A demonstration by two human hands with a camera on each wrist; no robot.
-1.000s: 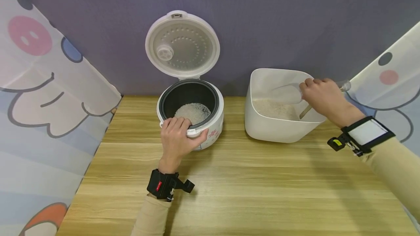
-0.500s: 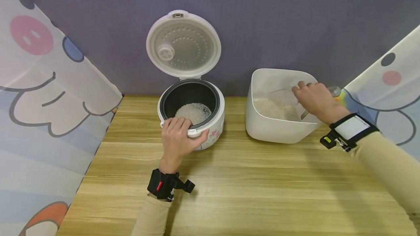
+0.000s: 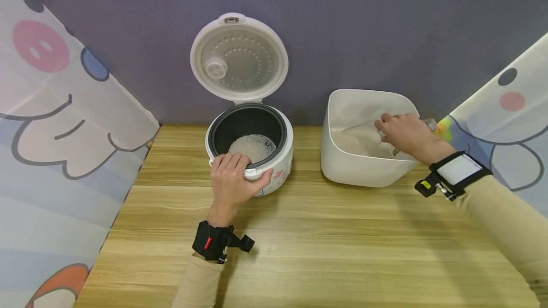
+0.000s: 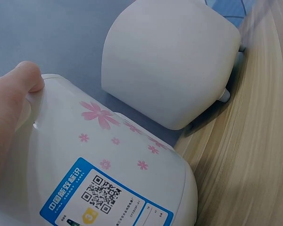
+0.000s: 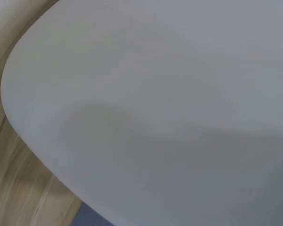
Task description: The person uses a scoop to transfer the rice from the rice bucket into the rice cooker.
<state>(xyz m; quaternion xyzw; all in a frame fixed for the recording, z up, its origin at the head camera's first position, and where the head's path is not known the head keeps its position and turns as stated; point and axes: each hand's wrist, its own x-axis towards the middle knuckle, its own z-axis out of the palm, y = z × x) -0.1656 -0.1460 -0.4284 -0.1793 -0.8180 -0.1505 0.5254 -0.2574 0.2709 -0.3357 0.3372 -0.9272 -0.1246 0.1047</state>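
Wooden table running wide and bare across the near half, giving both forearms open room.

Left hand resting on the near rim of the rice cooker, fingers curled over the lip into the pot, thumb pressing the flowered white side in the left wrist view. Gripping the cooker, likely steadying it so it does not slide. Cooker sitting left of centre on the table, a shallow heap of rice lying in the dark inner pot. Lid standing hinged open and upright at the far side, against the grey wall, leaving the pot mouth unblocked from above and from the right.

Right hand reaching down inside the white tub, fingers closed round a clear scoop, its bowl lying low against the rice in the tub. Handle end poking out to the right past the knuckles. Tub sitting right of the cooker, apart from it by a narrow strip of table, its far edge near the wall. Right wrist view showing only the tub's outer wall and a sliver of table.

Printed curtains crowding both sides, narrowing the table toward the far corners.
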